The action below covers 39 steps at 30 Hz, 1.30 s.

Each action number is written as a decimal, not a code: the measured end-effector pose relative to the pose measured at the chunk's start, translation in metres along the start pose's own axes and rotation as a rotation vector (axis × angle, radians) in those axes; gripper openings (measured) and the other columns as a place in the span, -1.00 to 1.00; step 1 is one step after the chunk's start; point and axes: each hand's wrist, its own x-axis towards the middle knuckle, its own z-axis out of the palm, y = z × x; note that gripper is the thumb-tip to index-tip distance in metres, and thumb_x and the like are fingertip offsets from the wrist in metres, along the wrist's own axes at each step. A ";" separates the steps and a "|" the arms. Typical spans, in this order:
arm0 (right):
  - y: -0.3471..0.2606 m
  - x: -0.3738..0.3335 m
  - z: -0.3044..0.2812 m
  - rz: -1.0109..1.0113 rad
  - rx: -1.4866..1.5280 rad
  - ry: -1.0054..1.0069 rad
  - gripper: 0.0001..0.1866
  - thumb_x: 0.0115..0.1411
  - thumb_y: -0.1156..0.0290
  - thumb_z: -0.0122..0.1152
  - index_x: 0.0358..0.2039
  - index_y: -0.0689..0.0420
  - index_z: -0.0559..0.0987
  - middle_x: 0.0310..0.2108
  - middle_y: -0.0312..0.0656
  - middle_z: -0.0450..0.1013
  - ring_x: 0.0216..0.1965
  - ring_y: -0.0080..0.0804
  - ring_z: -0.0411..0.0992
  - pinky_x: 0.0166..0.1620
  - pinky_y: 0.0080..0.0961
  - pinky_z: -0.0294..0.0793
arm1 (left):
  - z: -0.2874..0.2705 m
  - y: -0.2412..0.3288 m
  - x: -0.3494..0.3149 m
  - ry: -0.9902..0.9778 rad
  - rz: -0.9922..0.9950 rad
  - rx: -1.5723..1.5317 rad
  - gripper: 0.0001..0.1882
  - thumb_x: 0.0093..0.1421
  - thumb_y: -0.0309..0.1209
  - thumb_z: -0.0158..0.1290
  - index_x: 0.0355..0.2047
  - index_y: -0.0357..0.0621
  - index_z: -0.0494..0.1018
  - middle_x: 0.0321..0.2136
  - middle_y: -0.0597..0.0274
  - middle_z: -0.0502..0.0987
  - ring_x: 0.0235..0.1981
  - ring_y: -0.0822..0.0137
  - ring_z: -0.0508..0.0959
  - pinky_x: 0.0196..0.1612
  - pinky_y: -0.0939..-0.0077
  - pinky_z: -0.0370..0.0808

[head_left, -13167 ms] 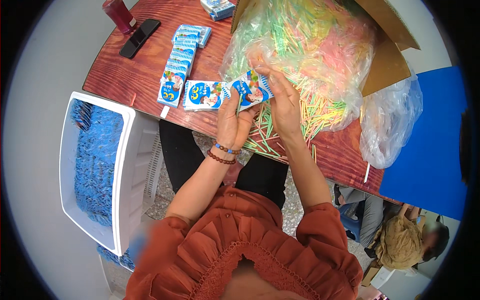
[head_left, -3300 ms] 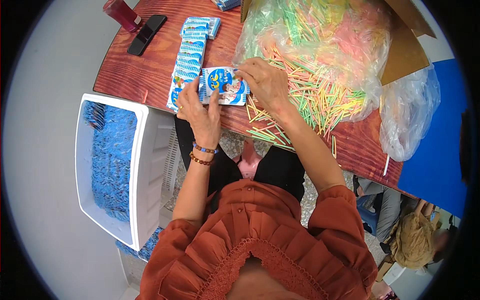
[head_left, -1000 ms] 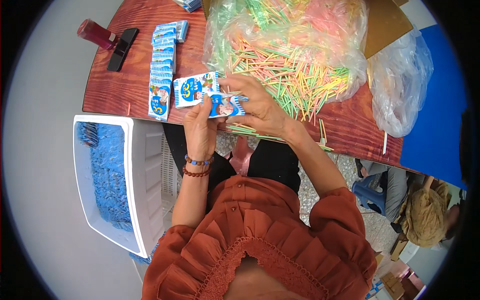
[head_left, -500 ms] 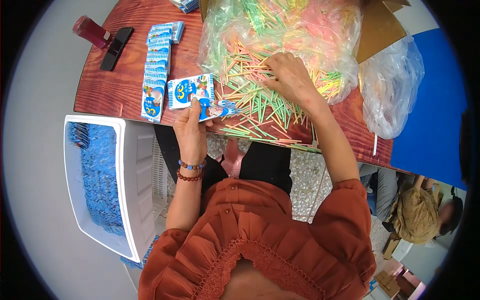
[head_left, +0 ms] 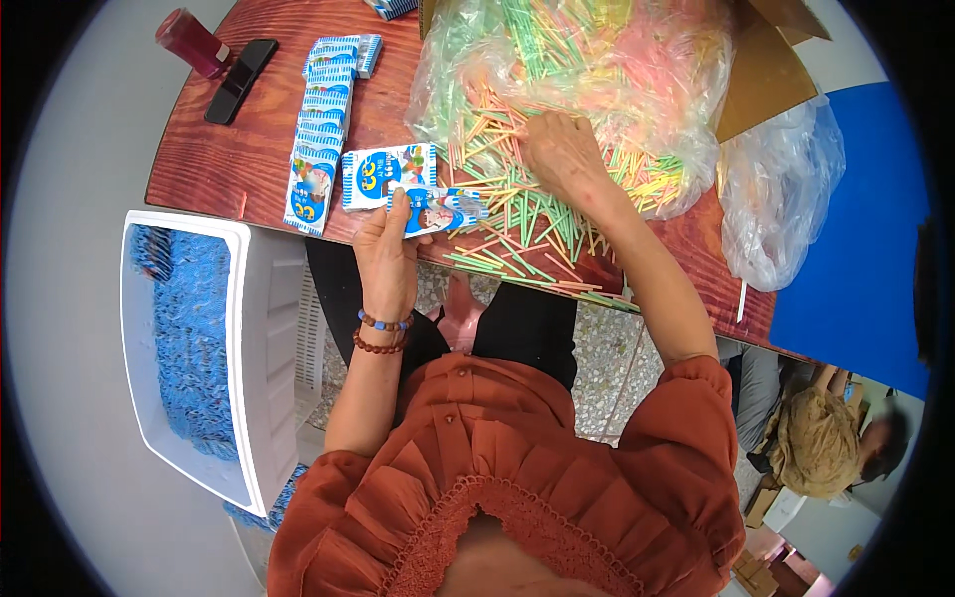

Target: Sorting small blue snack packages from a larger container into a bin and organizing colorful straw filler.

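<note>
My left hand [head_left: 386,239] is closed, with the thumb on top, on a small blue-and-white printed packet [head_left: 438,211] at the table's near edge. Beside it lies a flat stack of similar packets [head_left: 370,179], partly overlapped by the held one. My right hand [head_left: 565,159] reaches into a loose pile of thin pastel sticks [head_left: 532,214] in pink, green and yellow. Its fingers curl down among the sticks, and the fingertips are hidden, so what they grip cannot be made out.
A row of overlapping packets [head_left: 320,134] runs along the left. Beyond it are a black phone-like object [head_left: 241,82] and a red jar [head_left: 192,43]. A white foam box [head_left: 239,348] of blue wrappers stands at left. Clear bags [head_left: 771,189] and a cardboard box [head_left: 771,85] sit right.
My right hand has shifted slightly left and its fingers have drawn in more over the sticks. My left hand keeps the packet, now turned flatter. The whole view has shifted a little.
</note>
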 end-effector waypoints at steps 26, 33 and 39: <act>-0.009 -0.001 -0.015 0.201 0.280 -0.277 -0.76 0.23 0.39 -0.04 -0.22 0.32 0.43 -0.28 0.16 0.47 -0.18 0.06 0.45 -0.07 -0.02 0.27 | 0.003 0.002 0.000 0.004 -0.040 -0.056 -0.79 0.33 -0.30 0.02 -0.31 -0.18 0.54 -0.40 0.31 0.60 -0.43 0.54 0.54 -0.41 0.65 0.44; 0.013 -0.001 -0.025 0.327 0.916 -0.104 -0.64 0.36 0.35 -0.11 0.04 0.34 0.33 -0.15 0.02 0.41 -0.12 -0.20 0.41 -0.03 -0.36 0.35 | 0.007 0.006 0.003 -0.004 -0.074 -0.134 -0.77 0.33 -0.29 0.02 -0.28 -0.21 0.52 -0.36 0.27 0.60 -0.40 0.50 0.54 -0.38 0.62 0.44; 0.031 0.010 -0.025 0.559 1.544 0.018 -0.78 0.37 0.38 -0.05 -0.07 0.23 0.40 -0.29 -0.21 0.46 -0.25 -0.40 0.48 -0.14 -0.37 0.55 | 0.020 0.006 0.009 -0.047 -0.117 -0.268 -0.78 0.33 -0.31 0.02 -0.30 -0.23 0.51 -0.38 0.25 0.58 -0.47 0.49 0.48 -0.40 0.60 0.42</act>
